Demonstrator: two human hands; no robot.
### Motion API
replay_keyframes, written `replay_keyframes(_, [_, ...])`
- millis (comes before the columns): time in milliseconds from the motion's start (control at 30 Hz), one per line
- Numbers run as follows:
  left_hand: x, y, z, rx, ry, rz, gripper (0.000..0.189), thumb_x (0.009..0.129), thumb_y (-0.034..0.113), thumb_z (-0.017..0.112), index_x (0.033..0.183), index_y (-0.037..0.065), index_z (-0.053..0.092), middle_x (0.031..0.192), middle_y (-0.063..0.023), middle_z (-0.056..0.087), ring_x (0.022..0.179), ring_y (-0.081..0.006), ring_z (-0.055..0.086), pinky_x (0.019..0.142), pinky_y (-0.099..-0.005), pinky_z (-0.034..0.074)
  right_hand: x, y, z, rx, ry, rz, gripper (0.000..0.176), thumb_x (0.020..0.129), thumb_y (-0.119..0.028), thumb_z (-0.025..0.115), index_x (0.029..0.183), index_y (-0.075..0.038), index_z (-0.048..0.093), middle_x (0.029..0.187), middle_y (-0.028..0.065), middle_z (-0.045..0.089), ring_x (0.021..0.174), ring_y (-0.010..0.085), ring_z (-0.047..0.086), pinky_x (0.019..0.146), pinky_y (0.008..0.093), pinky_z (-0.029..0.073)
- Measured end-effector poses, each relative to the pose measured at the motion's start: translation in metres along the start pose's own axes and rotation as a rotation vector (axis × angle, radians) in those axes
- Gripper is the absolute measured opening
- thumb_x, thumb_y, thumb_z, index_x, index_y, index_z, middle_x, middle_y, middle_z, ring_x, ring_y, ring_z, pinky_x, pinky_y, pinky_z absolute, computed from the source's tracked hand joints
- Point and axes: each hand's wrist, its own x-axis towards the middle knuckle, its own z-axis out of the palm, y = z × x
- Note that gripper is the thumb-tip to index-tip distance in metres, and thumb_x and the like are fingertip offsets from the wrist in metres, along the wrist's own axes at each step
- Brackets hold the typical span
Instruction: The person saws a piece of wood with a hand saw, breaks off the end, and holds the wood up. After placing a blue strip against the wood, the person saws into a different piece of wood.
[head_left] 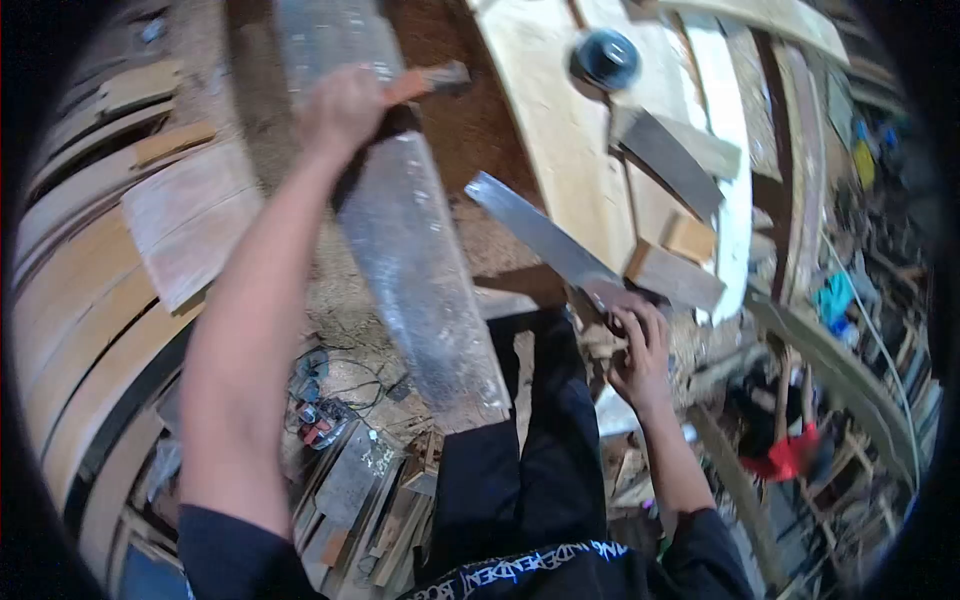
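Observation:
My left hand (345, 108) is closed over the upper part of a long, worn grey plank (410, 250), blurred by motion. From its fist an orange tool with a grey end (425, 82) sticks out to the right; the blur hides its exact kind. Lower right, my right hand (640, 355) has its fingers curled round the handle end of a handsaw (545, 235). The saw's broad metal blade slants up and left, its tip close to the grey plank's right edge. My dark-trousered legs (520, 470) are just below the plank's near end.
Pale boards (560, 130) lie at upper right, bearing a dark round object (607, 60), a dark wood strip (672, 165) and wood blocks (678, 275). Stacked planks (95, 310) line the left. Cables and a red power tool (322, 425) lie on the floor. A person in red (785, 455) is at right.

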Motion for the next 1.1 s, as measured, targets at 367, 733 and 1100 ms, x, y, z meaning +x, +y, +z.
replay_keyframes(367, [0.007, 0.013, -0.024, 0.014, -0.115, -0.11, 0.053, 0.105, 0.043, 0.034, 0.116, 0.005, 0.068, 0.12, -0.0277, 0.066, 0.114, -0.0501, 0.06, 0.096, -0.0575, 0.047, -0.03, 0.041, -0.005, 0.033, 0.091, 0.037, 0.066, 0.062, 0.002, 0.067, 0.127, -0.006, 0.061, 0.124, 0.0141, 0.06, 0.121, 0.038, 0.056, 0.106, 0.0517, 0.044])
replay_keyframes(733, [0.01, -0.004, -0.016, 0.022, -0.136, -0.032, 0.05, 0.106, 0.039, 0.036, 0.116, 0.003, 0.068, 0.114, -0.0314, 0.066, 0.108, -0.0538, 0.06, 0.092, -0.0581, 0.047, -0.023, 0.049, -0.017, -0.072, -0.132, -0.052, 0.058, 0.07, -0.006, 0.073, 0.127, -0.012, 0.063, 0.131, 0.0085, 0.06, 0.131, 0.0299, 0.052, 0.118, 0.0506, 0.035])
replay_keyframes(1100, [0.009, 0.002, -0.02, -0.033, -0.128, -0.057, 0.053, 0.105, 0.04, 0.036, 0.112, 0.001, 0.07, 0.116, -0.031, 0.066, 0.113, -0.0522, 0.06, 0.095, -0.0556, 0.047, 0.007, 0.028, -0.004, -0.046, -0.317, -0.194, 0.03, 0.074, -0.019, 0.073, 0.098, -0.009, 0.057, 0.098, 0.0096, 0.057, 0.102, 0.0292, 0.058, 0.1, 0.0461, 0.043])
